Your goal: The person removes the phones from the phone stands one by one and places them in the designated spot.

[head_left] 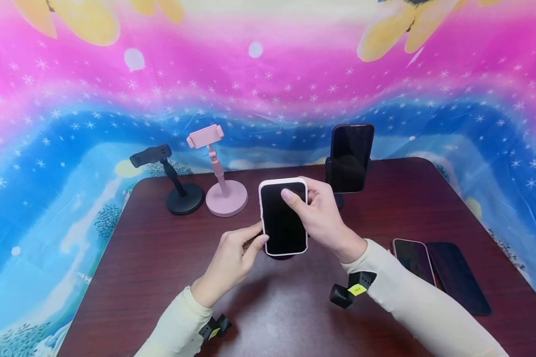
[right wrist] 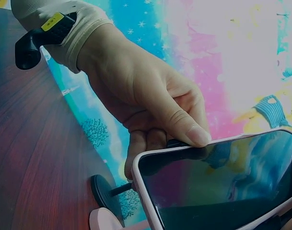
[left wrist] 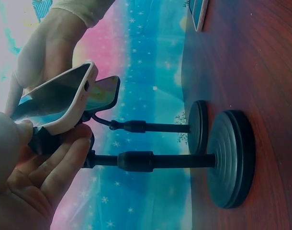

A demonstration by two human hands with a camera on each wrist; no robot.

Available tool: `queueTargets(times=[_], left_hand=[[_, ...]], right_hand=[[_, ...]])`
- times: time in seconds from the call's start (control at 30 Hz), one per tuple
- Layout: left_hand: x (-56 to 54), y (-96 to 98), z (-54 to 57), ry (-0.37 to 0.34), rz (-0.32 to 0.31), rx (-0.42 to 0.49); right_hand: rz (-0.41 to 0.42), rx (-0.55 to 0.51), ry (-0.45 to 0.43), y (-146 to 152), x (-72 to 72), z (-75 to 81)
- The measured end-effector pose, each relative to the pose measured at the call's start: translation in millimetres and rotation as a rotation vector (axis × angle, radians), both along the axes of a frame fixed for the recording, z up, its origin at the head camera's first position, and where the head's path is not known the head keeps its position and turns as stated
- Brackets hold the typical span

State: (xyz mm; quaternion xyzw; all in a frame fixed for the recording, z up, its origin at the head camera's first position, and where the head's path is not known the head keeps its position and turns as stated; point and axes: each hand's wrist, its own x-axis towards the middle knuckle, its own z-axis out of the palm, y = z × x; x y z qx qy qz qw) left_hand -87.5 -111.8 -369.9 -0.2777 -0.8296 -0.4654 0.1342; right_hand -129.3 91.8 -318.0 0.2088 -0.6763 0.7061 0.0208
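A smartphone (head_left: 284, 218) in a pale pink case sits, screen toward me, at the head of a black phone stand (left wrist: 179, 161). My left hand (head_left: 232, 258) pinches the stand's black clamp (left wrist: 44, 140) at the phone's lower left edge, its thumb at the case rim and its fingers behind. Higher up, my right hand (head_left: 326, 213) grips the phone's right side, thumb lying over the screen and fingers around the back. In the head view the phone hides most of this stand. The right wrist view shows the left thumb (right wrist: 196, 135) on the case edge.
Back left stand a black phone stand (head_left: 184, 198) and a pink one (head_left: 226, 198), both without phones. A dark phone (head_left: 352, 158) rests upright in another stand at the back right. Two more phones, one pink-edged (head_left: 413, 260) and one dark (head_left: 460, 277), lie on the table's right.
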Motion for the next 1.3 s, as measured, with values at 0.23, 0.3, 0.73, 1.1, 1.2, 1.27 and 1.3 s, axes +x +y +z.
queueTargets(times=[0.23,0.3,0.73,1.1,1.2,1.27,1.3], left_hand=[[0.0,-0.7,0.2,-0.011,-0.023,0.002],[-0.4,-1.0,0.2,-0.025,-0.032,0.003],[-0.7,-1.4,-2.0,-0.049,-0.054,0.016],[1.6,-0.2,-2.5,-0.048,-0.048,0.005],[1.7,-0.3,-3.4,-0.042,-0.044,-0.001],[2.0,-0.5,-3.7,-0.038,-0.041,-0.005],[2.0,-0.6,-4.1,-0.036,-0.04,-0.007]], right_hand=[[0.01,-0.01,0.02,0,0.0,0.9],[0.009,-0.008,0.032,0,-0.2,1.3],[-0.01,0.014,0.041,1,-2.4,7.4],[-0.021,0.012,0.066,2,-5.0,9.0],[-0.019,0.004,0.058,2,-5.0,10.0],[-0.019,0.007,0.059,2,-5.0,10.9],[-0.02,0.009,0.063,2,-4.9,11.5]])
